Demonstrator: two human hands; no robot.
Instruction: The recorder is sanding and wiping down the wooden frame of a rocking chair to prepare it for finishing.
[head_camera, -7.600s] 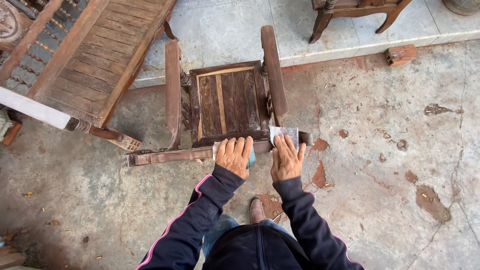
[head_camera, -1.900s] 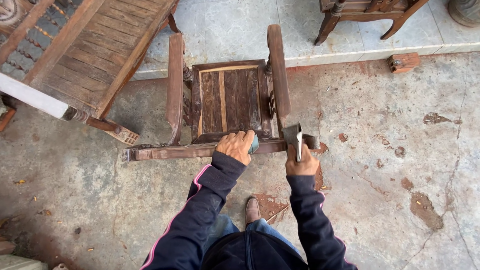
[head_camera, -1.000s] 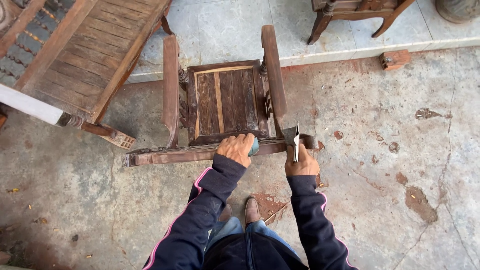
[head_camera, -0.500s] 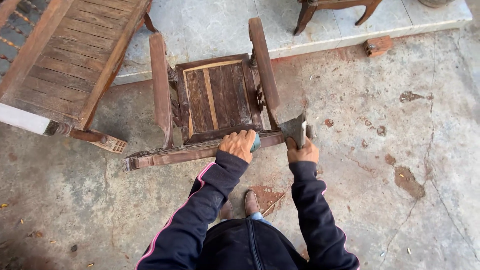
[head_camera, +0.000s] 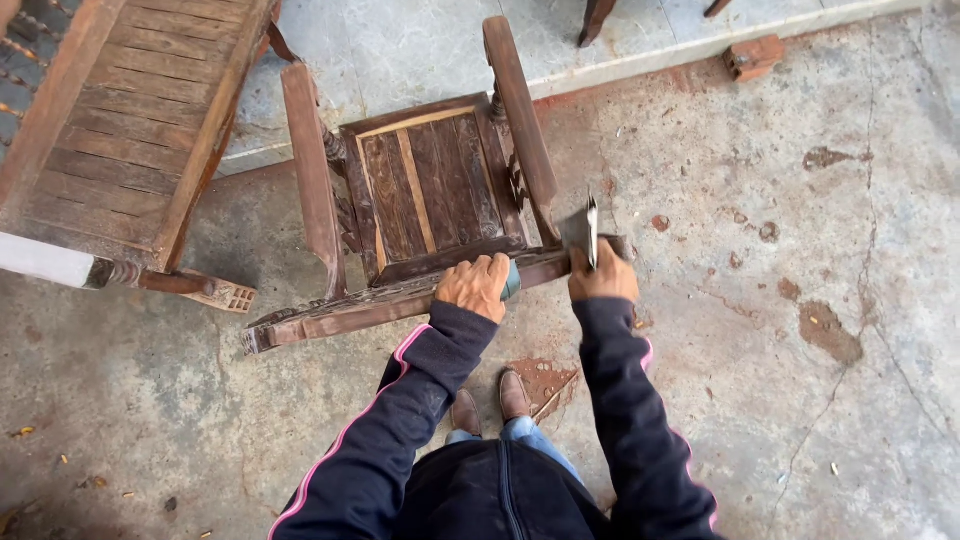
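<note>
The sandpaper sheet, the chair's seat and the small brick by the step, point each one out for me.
sandpaper sheet (head_camera: 588, 230), head view, on its upright grey fold above the right hand.
chair's seat (head_camera: 430, 185), head view, on the middle slats.
small brick (head_camera: 755, 56), head view, on its top face.

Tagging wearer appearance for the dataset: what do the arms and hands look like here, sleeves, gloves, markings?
Both arms wear long dark navy jacket sleeves with a thin pink stripe down the outer seam and ribbed cuffs at the wrists. The left hand and right hand are bare: no gloves, and no rings or watch that I can make out.
</note>
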